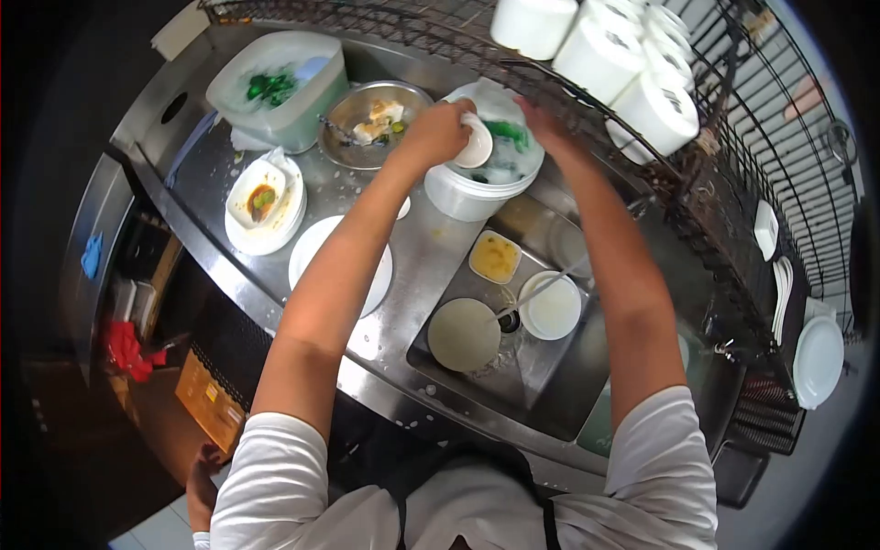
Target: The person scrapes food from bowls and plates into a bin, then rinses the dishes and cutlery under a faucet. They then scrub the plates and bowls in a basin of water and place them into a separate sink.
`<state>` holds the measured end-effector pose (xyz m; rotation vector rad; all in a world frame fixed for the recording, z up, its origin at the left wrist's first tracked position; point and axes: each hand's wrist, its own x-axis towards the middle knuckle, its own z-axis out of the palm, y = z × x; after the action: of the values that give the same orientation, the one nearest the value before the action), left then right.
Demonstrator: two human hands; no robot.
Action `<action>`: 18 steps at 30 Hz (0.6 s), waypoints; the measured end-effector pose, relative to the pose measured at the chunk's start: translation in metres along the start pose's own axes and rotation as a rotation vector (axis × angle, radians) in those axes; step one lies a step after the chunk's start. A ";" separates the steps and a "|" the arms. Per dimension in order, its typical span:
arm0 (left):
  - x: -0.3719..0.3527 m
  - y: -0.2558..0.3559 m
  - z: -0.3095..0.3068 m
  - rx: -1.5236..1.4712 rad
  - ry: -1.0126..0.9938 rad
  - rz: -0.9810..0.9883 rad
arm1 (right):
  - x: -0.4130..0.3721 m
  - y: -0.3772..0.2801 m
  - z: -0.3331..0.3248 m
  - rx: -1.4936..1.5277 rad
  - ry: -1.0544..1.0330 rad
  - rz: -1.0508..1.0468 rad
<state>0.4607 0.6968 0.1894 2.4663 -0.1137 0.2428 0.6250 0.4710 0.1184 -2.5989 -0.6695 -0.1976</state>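
Observation:
My left hand (pixel 440 136) is closed on a small white spoon-like dish (pixel 475 147), held over the left side of a round white bucket (pixel 469 203). Suds, water and a green scrubber (pixel 507 136) fill the bucket. At its far right rim is my right hand (pixel 541 124), partly behind the rim and under the rack; its fingers do not show clearly. Left of the bucket, a metal bowl (pixel 339 151) contains food scraps and a utensil.
Left are a soapy tub (pixel 312 128), stacked dishes (pixel 240 240) and a white plate (pixel 312 247). The sink (pixel 536 380) holds bowls. A wire rack (pixel 477 57) with white rolls (pixel 655 115) overhangs the right. Another person's hand (pixel 201 486) shows at lower left.

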 end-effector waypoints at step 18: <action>0.030 -0.031 0.051 0.410 -0.133 0.124 | -0.498 -0.017 -0.030 0.524 0.160 0.703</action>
<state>0.5016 0.6896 0.1375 2.8871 -0.3006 0.1662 0.1814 0.2594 0.0309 -2.1187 0.2445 0.0004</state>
